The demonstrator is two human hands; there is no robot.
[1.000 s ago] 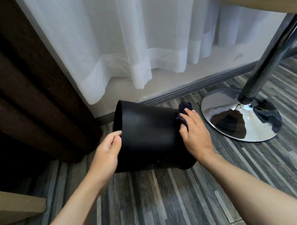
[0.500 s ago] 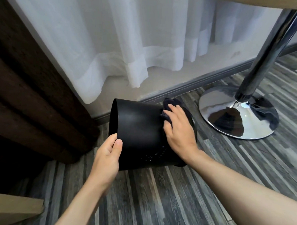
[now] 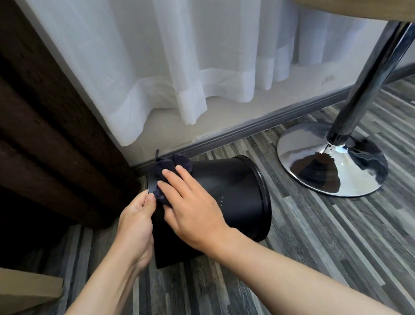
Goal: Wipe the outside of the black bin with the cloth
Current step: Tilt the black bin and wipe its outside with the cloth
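Note:
The black bin (image 3: 229, 194) lies tipped on its side on the striped floor, one rimmed end pointing right, the other end toward me and to the left. My left hand (image 3: 135, 222) grips the bin's left edge. My right hand (image 3: 192, 208) lies flat on the bin's upper side and presses a dark navy cloth (image 3: 169, 168) against it near the left edge. The cloth bunches out beyond my fingertips.
A chrome table base (image 3: 330, 161) with its slanted pole (image 3: 369, 78) stands close to the right of the bin. White curtain (image 3: 174, 63) and a grey skirting board run behind. Dark brown curtain (image 3: 34, 129) fills the left. A beige corner (image 3: 17, 289) sits at lower left.
My right hand has slid the cloth along the bin's side from its right end to its left edge. The left hand has kept its grip on the bin.

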